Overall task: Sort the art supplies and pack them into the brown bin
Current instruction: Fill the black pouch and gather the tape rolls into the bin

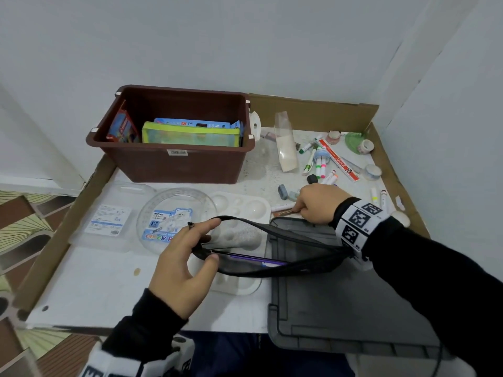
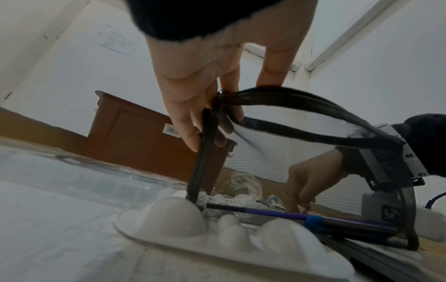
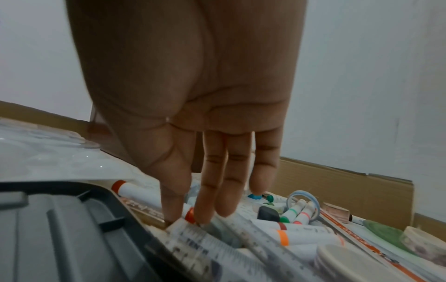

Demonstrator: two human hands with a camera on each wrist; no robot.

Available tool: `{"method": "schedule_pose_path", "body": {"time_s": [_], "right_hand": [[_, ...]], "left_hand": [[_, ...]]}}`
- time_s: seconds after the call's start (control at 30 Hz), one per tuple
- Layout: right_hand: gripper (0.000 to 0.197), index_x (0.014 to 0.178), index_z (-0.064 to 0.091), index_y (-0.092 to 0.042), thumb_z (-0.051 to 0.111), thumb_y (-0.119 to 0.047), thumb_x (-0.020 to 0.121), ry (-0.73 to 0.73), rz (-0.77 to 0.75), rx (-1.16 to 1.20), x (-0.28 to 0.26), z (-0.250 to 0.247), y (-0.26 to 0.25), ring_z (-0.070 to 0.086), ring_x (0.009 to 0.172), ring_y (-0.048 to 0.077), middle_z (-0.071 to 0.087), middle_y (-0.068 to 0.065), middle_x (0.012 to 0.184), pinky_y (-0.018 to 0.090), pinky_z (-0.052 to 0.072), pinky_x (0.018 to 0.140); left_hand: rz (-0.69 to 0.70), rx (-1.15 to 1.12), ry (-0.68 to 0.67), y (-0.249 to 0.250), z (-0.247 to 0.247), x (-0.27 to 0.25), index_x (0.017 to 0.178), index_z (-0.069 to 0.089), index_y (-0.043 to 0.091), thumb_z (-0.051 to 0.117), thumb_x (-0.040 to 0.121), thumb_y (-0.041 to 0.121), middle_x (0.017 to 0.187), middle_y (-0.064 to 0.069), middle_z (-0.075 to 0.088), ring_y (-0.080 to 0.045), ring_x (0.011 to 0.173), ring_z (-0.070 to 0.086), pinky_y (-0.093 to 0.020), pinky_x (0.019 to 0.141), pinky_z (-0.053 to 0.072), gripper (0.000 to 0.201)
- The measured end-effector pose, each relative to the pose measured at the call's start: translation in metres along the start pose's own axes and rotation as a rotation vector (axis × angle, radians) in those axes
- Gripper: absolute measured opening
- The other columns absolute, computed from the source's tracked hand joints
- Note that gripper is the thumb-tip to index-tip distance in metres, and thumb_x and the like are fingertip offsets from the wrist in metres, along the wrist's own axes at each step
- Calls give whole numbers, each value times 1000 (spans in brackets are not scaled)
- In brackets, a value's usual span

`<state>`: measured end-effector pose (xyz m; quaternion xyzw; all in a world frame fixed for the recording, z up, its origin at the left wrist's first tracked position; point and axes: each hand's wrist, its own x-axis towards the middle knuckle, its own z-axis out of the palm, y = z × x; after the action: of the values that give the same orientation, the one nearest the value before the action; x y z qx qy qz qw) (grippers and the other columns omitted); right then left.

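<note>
brown bin (image 1: 174,161) holding boxes, green zip pouch (image 1: 190,136) | left hand (image 1: 182,265) gripping mesh pouch (image 1: 261,251) open, purple pen (image 1: 255,259) lying inside | right hand (image 1: 317,204) fingers extended, touching ruler (image 3: 193,238)

Bin (image 1: 174,164) at the back left — loose markers (image 1: 324,170) to its right, lid (image 1: 340,308) in front.

Ruler (image 1: 283,212) under right hand (image 1: 318,204): print blurred, far end hidden.

**Readable markings on the table**

"Ninso", the number "12" and "COLOR" are printed on the card inside the round clear case (image 1: 174,223). A barcode sticker (image 1: 178,152) is stuck on the brown bin (image 1: 174,164). Square black-and-white coded tags are worn on the right wristband (image 1: 359,221).
</note>
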<state>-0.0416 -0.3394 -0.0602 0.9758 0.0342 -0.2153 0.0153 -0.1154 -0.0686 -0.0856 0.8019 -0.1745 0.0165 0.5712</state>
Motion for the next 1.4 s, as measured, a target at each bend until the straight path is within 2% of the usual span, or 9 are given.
{"method": "schedule_pose_path", "body": {"time_s": [0.17,0.33,0.57,0.8,0.97,1.1,1.17,1.27,1.4], "right_hand": [[23,104,65,-15,49,-12,88,13,86,-113,3,2,1,60,95,25,63,5,106,30,45,71],[22,101,62,-19,46,-10,89,77,37,-99,5,5,1,56,101,23,60,4,108,31,44,76],[14,96,61,-16,49,-20,90,154,-31,-131,9,13,-3,60,92,23,64,5,99,30,42,71],[21,108,58,-16,49,-18,90,203,-95,-181,10,19,0,60,92,24,63,6,103,30,40,69],[16,96,65,-19,51,-23,91,219,-64,108,5,10,15,54,85,16,64,0,99,28,41,70],[9,86,64,-22,58,-16,89,393,-80,494,-17,-15,20,51,70,3,57,-15,76,19,37,66],[12,82,65,-22,61,-12,88,453,-145,657,-36,-32,12,51,63,-1,59,-14,72,12,40,64],[12,81,68,-18,65,-8,84,359,-288,897,-67,-58,-1,55,57,0,65,-5,69,12,45,59],[6,83,74,-16,68,-16,82,156,-372,634,-95,-71,-16,54,57,-3,69,-6,69,7,39,57]], "left_hand": [[-2,-11,3,-1,1,1,111,53,38,52,70,13,104,7,60,1,97,57,-7,85,41,48],[2,-9,9,-1,2,0,111,53,37,52,71,14,104,4,60,0,97,57,-13,88,43,47],[3,-18,9,1,6,0,111,53,38,53,72,19,103,3,60,0,97,57,-14,87,44,44],[-5,-10,2,1,6,0,111,53,37,52,71,13,103,4,60,1,98,56,-9,86,42,47],[-14,-12,2,1,6,-1,111,53,37,51,71,14,104,4,60,2,97,56,-9,86,42,47],[-16,-13,4,1,7,-1,111,53,38,51,70,13,103,4,60,2,96,56,-8,86,41,47],[-15,-10,1,0,7,0,111,53,38,51,71,13,103,5,59,2,97,56,-7,86,41,48],[-15,-8,-4,-1,8,1,111,53,38,51,71,13,104,4,59,1,98,56,-8,86,41,48],[-4,-6,1,-1,11,2,110,53,39,52,71,13,104,4,59,2,96,56,-6,84,41,47]]}}
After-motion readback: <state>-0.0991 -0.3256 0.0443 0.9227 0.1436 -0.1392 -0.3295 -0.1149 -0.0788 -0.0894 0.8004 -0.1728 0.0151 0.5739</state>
